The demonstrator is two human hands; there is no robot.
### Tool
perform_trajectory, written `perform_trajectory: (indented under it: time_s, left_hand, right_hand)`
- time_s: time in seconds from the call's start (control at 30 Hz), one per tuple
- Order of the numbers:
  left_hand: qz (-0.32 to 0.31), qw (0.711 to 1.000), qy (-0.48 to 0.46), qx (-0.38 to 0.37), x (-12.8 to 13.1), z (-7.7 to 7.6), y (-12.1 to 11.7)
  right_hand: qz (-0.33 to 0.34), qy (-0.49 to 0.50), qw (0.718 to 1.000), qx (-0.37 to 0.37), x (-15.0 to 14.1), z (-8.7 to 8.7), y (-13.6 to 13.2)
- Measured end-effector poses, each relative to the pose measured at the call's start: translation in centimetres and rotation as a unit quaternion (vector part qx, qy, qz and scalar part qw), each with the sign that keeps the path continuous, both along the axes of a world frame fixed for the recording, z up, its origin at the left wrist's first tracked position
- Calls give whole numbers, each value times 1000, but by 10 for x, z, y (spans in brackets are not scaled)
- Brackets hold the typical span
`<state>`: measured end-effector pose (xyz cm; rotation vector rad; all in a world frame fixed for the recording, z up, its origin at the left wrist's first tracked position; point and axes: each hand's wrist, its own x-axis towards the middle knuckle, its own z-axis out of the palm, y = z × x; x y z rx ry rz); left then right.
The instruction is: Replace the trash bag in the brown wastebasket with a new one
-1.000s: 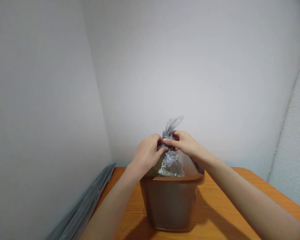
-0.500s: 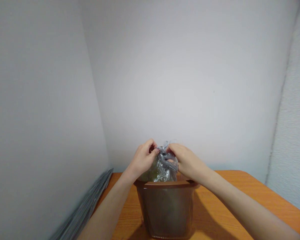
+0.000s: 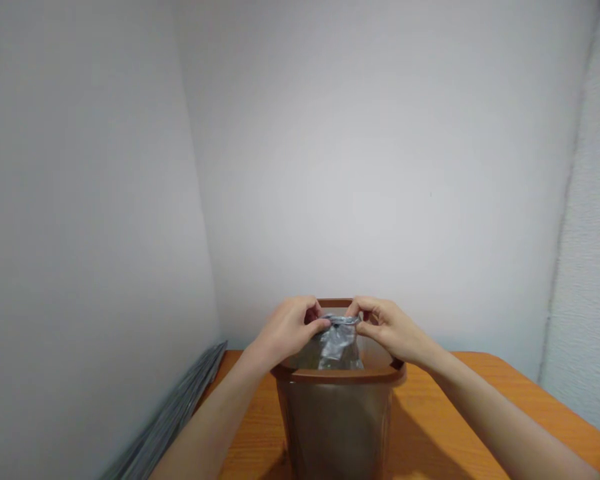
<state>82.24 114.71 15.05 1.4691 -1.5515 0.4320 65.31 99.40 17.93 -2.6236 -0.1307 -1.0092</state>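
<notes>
A brown plastic bin (image 3: 337,427) with a darker brown rim stands upright in front of me. In its mouth sits a grey, shiny plastic bag (image 3: 339,343), its top drawn into a twisted strand. My left hand (image 3: 297,327) pinches the left end of that strand between thumb and fingers. At the other end, my right hand (image 3: 380,323) pinches it in the same way, and the strand is stretched between the two. Both wrists are over the bin's rim. The lower part of the bag is hidden by the bin's front wall.
The bin rests on an orange-brown wooden table (image 3: 440,413). Along the table's left edge, against the wall, lies a long bundle of folded grey plastic (image 3: 180,400). White walls (image 3: 360,167) rise behind and to the left.
Both hands have come slightly lower and apart. The bag's bunched top, crumpled upright before, is now pulled into a flat strand lower in the bin's mouth. The back rim has come into view.
</notes>
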Motion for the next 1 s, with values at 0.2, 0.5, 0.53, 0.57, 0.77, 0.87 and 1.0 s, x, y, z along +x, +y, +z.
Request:
perform_trajectory:
  time_s: [0.2,0.5,0.53,0.57,0.77,0.87,1.0]
  left_hand:
    - [6,998,33,-54,6,5,-7]
    - [76,994,20,-73,3,4,-7]
    - [80,994,16,-70,3,5,-6]
    - [88,994,13,-68,5,6,-4]
    - [217,972,58,-66,50,-12,26]
    - [283,951,81,-96,59,-25,42]
    - [220,961,-22,-164,24,-18,49]
  right_hand:
    - [-29,40,998,-40,-2,-1,-2]
    - [-74,12,989,-130,9,1,10]
    - [-65,24,986,-150,11,2,13]
    - [-57,35,983,-170,12,3,15]
    - [-81,17,995,-48,-9,11,-9]
    - [-34,-23,999,2,-23,8,-20]
    - [42,-4,998,49,-26,3,-7]
